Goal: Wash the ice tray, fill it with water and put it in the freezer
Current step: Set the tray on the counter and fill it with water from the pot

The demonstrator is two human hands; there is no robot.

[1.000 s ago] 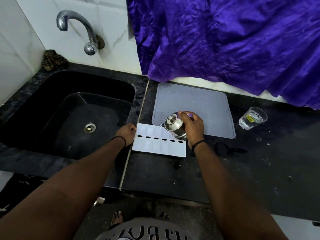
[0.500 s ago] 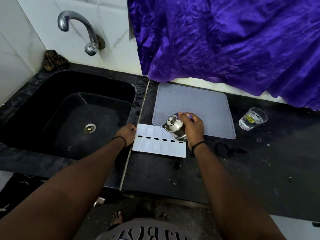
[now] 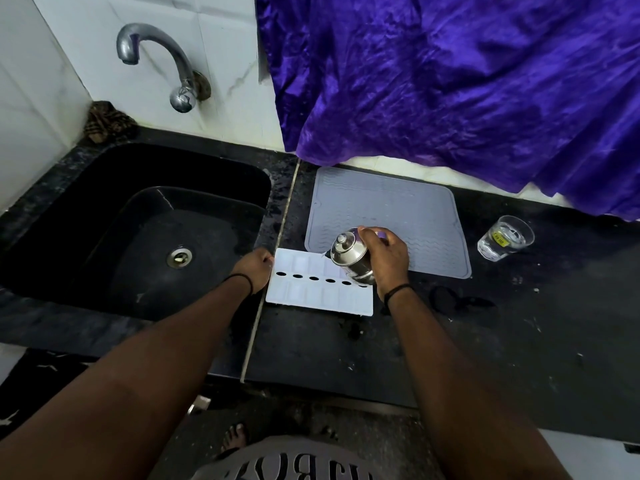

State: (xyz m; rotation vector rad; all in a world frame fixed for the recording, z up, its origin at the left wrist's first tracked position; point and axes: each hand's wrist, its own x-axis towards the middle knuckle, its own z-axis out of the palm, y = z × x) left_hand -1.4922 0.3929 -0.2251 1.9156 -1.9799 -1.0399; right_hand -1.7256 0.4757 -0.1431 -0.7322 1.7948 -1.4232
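White plastic ice tray (image 3: 320, 289) lies flat on the black stone tabletop (image 3: 502, 341) beside the sink. Left hand (image 3: 255, 270) steadies its edge; right hand (image 3: 386, 259) grips a tilted steel pot (image 3: 349, 256) over it. Filling appears underway; freezing remains.

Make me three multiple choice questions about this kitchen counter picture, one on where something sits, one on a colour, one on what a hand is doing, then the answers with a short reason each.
1. Where does the drinking glass stand?
A. in the sink
B. on the counter right of the grey mat
C. on the ice tray

2. What colour is the cloth hanging behind the counter?
A. purple
B. yellow
C. green

3. What is the right hand doing?
A. resting flat on the mat
B. turning the tap
C. holding a tilted steel jug over the ice tray

Answers: 1 B, the glass is on the black counter beyond the mat. 2 A, its folds are purple. 3 C, its fingers wrap the steel jug above the white ice tray.
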